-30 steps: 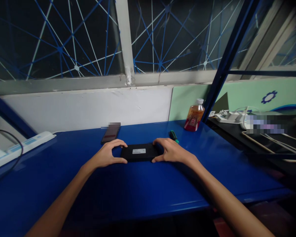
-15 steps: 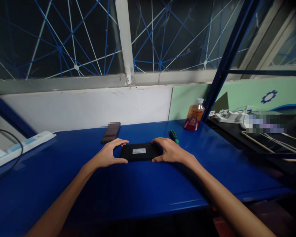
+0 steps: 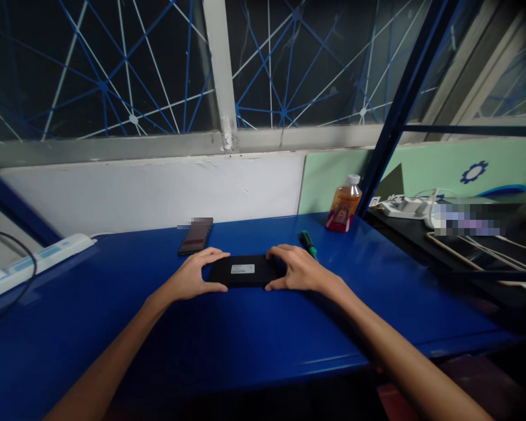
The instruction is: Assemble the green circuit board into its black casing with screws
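Observation:
A flat black box point(image 3: 263, 273) with a white label point(image 3: 242, 269) on its upper face lies in the middle of the blue tabletop point(image 3: 254, 333). At its left end, my left hand point(image 3: 190, 278) has the fingers along the far edge and the thumb along the near edge. My right hand point(image 3: 300, 270) grips the right end the same way, covering that end. Just beyond my left fingers rests a dark phone point(image 3: 196, 237). Behind my right hand is a screwdriver point(image 3: 307, 242) with a green and black handle, its shaft partly hidden.
A bottle of amber drink point(image 3: 344, 204) stands at the back right beside a blue metal post point(image 3: 390, 140). On the left lies a white power strip point(image 3: 65, 250) with a black cable point(image 3: 30, 251). Chargers and white cables point(image 3: 473, 248) crowd a dark surface to the right.
The black box has shifted slightly left, deeper into my left hand, with my right hand following it. The whole view has also drifted a little.

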`<action>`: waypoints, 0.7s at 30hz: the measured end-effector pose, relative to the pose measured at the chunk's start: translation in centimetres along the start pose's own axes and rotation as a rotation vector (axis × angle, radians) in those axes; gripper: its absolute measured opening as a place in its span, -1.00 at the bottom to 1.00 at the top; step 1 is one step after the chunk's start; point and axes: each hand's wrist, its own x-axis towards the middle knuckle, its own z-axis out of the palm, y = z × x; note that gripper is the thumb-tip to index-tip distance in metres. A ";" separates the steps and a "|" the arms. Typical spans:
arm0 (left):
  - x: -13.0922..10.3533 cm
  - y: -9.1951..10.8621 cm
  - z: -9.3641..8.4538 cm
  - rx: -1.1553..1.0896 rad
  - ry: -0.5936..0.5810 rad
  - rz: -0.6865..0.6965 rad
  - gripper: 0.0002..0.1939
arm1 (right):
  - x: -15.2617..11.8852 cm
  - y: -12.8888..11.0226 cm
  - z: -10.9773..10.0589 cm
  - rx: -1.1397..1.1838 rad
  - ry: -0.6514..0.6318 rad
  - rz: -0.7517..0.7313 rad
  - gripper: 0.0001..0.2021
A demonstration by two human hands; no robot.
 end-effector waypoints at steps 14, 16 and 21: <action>-0.4 0.9 0.0 0.215 0.025 -0.018 -0.27 | -0.1 5.8 -2.5 -0.192 0.647 0.315 -0.70; -0.2 1.8 0.3 0.277 0.095 0.030 -0.30 | -0.3 6.9 -2.5 -0.254 0.611 0.463 -0.65; 1.8 4.9 1.8 0.342 0.035 0.179 -0.31 | -0.3 7.7 -1.6 -0.326 0.358 0.738 -0.39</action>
